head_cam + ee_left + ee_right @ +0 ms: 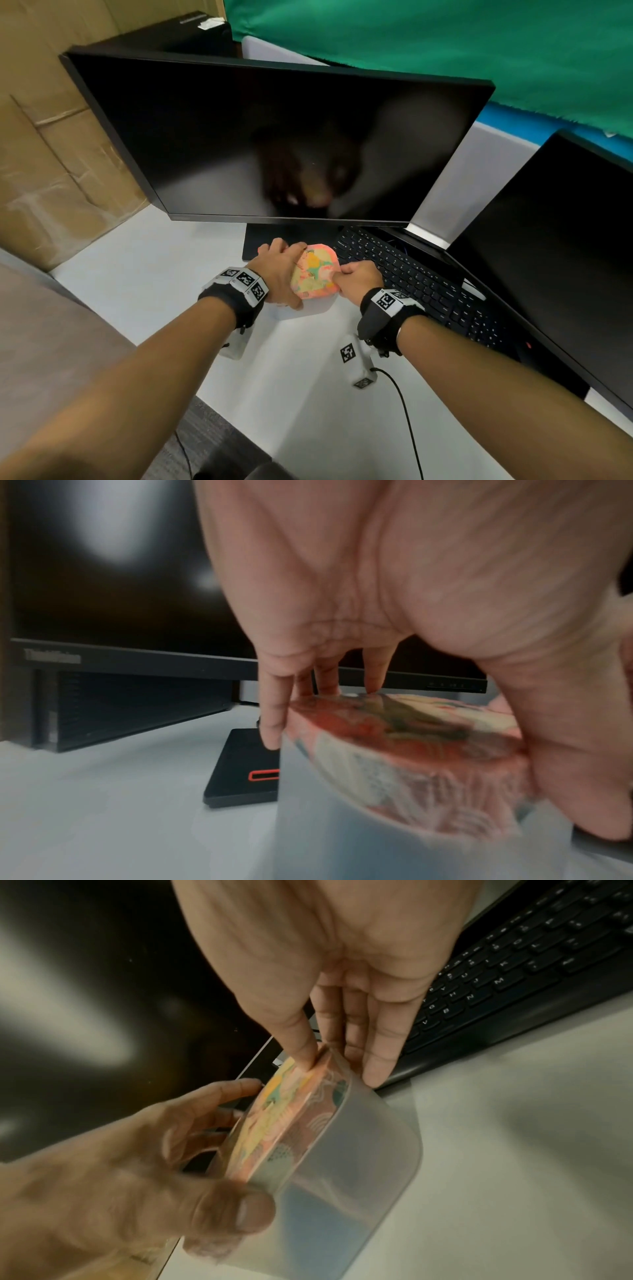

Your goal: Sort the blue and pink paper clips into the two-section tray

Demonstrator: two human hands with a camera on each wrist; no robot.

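A frosted plastic box [318, 306] with a colourful pink patterned lid [315, 270] stands on the white desk, in front of the monitor. My left hand [287, 274] spans it from the left, fingers [274, 731] at the far edge and thumb at the near edge, gripping lid and box. My right hand [342, 272] pinches the lid's right edge [325, 1058] between thumb and fingers. In the right wrist view the lid [274, 1110] sits on the box wall [342, 1164]. What is inside is hidden; no paper clips show.
A dark monitor [274, 137] hangs over the box, its black stand base [246, 764] just behind. A black keyboard [428, 281] lies close on the right, under a second monitor [548, 257]. A marker block [347, 353] and cable [404, 411] lie nearer me. Cardboard [51, 154] stands left.
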